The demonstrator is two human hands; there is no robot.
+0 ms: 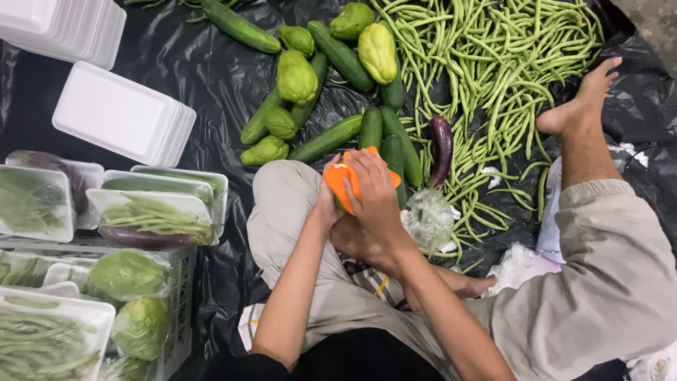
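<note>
Whole floor is covered with a crinkly black plastic sheet (211, 77), shiny and full of folds. Biggest thing on it is the heap of long thin green beans (493, 63), a tangled mess spread over the top right. Next to that, a bunch of smooth dark cucumbers (328, 140) mixed with lumpy pale-green chayotes (296, 76), and one glossy purple eggplant (442, 144) lying at the edge of the beans.

Top left are two stacks of white foam trays (123, 113), matte with rounded corners. Below them, wrapped trays (151, 215) already filled with beans and eggplant sit on a white plastic crate (180, 296), film stretched tight and glinting.

The person sits on the sheet in beige pants, one bare foot (582, 102) out by the beans. A crumpled wad of clear film (429, 219) lies just beside the knee.

Smallest bit: the orange thing (342, 180), held over the lap. Left hand (328, 201) cups it from below, fingers curled around it; right hand (374, 187) lies over the top, fingers pressed together flat against it. Can't tell what exactly it is.
</note>
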